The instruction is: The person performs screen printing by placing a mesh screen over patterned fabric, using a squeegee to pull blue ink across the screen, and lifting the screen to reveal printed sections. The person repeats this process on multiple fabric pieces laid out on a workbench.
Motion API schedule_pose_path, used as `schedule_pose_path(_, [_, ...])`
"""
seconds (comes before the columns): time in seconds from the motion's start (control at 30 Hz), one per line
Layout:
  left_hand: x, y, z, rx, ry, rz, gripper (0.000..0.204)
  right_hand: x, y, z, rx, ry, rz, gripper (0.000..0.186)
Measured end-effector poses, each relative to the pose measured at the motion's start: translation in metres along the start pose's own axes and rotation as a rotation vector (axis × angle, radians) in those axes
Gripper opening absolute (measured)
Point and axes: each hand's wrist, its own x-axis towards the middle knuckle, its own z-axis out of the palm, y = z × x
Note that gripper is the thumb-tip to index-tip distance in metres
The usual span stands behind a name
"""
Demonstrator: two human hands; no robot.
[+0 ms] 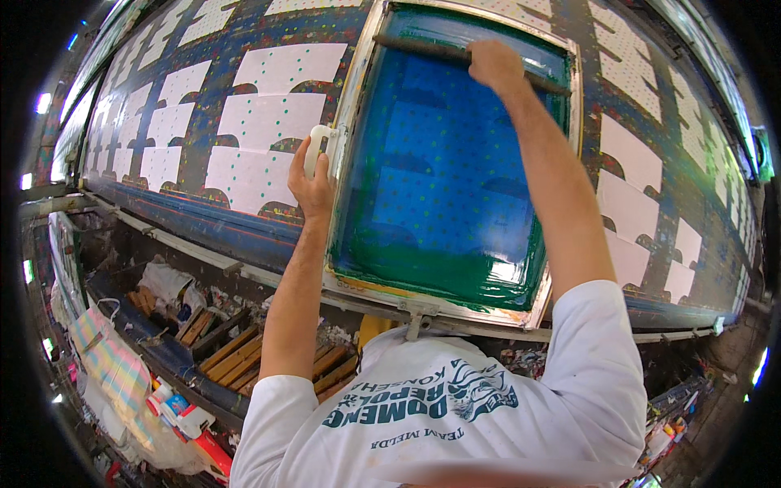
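A screen-printing frame (346, 211) with blue mesh and glossy green ink lies over the printing table in front of me. My left hand (311, 175) grips a white handle (323, 135) on the frame's left side. My right hand (494, 63) is closed on a long dark squeegee (419, 46) lying crosswise near the far end of the screen. Dotted shapes show faintly through the blue mesh.
The long table (187, 203) bends away on both sides, holding rows of white cut pieces (271, 115), many dotted. A metal rail (220, 259) runs along its near edge. Below are wooden slats (238, 360), plaid cloth (102, 342) and assorted clutter.
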Motion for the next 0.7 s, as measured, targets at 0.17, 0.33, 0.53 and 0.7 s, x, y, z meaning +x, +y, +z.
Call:
schedule_pose_path(0.17, [0.002,0.002,-0.001,0.132,-0.001,0.14,0.041,0.003,0.005,0.004,0.012,-0.003,-0.016,0.022])
schedule_pose_path(0.33, [-0.002,0.015,-0.001,0.008,-0.022,-0.063,0.041,-0.011,0.006,0.006,0.047,0.006,-0.057,0.024])
schedule_pose_path(0.53, [-0.004,0.009,0.001,-0.088,0.009,-0.127,0.041,0.047,0.045,-0.019,0.032,-0.184,-0.204,0.03])
schedule_pose_path(0.7, [0.0,0.003,0.001,0.094,0.01,-0.03,0.042,0.057,0.053,-0.005,-0.017,-0.129,-0.14,0.026])
